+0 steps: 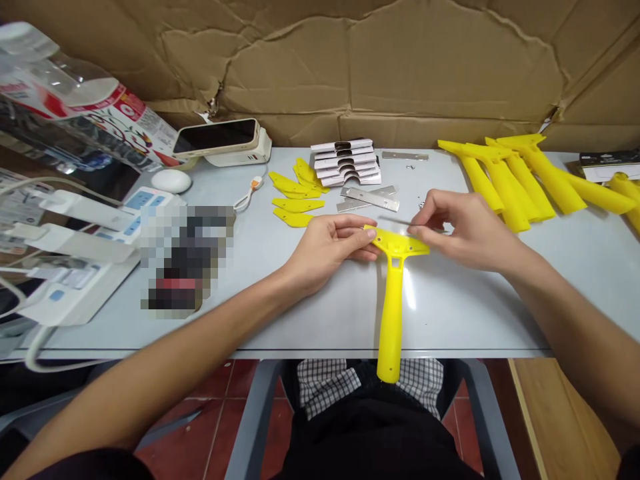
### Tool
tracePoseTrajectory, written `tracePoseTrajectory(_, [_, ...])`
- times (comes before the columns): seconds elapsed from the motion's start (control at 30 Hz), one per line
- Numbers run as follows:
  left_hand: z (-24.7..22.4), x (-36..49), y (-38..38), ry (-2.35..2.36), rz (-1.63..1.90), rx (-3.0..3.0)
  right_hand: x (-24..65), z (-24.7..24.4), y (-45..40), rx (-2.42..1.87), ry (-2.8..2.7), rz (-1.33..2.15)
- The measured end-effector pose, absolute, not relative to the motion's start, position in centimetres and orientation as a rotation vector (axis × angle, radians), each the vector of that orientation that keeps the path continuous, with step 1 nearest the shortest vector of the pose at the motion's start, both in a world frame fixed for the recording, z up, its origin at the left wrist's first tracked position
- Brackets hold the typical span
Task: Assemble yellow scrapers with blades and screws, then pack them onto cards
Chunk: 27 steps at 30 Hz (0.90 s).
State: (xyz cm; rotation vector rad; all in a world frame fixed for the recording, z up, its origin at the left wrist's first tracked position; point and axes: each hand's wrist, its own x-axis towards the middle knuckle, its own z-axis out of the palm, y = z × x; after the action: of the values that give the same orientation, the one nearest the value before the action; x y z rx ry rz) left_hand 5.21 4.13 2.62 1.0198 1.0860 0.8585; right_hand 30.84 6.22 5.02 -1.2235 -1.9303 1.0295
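A yellow plastic scraper handle [391, 320] lies across the front part of the table, its grip reaching past the edge and its wide head away from me. My left hand [334, 248] pinches the left end of that head between thumb and fingers. At the right end is my right hand [457, 227], thumb and index finger closed on a thin metal blade [393, 225] that runs along the head's far edge. Beyond them lie loose metal blades [370, 199], several yellow flat pieces [295, 204] and a stack of white-wrapped packets [347, 162].
More yellow handles [520, 177] are piled at the back right. On the left stand a power strip [75, 287], a large bottle [100, 107], a phone on a white block [217, 139] and a pixelated object [190, 257]. Cardboard [380, 67] lines the back.
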Motion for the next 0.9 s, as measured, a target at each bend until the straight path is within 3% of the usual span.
tracePoseTrajectory(0.4, [2.74,5.29,4.12,1.104,0.897,0.974,30.70,4.43,6.58,-1.106,-1.991,1.018])
tracePoseTrajectory(0.9, [2.57,5.10,4.15,1.097,0.922,0.990,30.88,4.60,6.97,-1.155,-1.670,1.278])
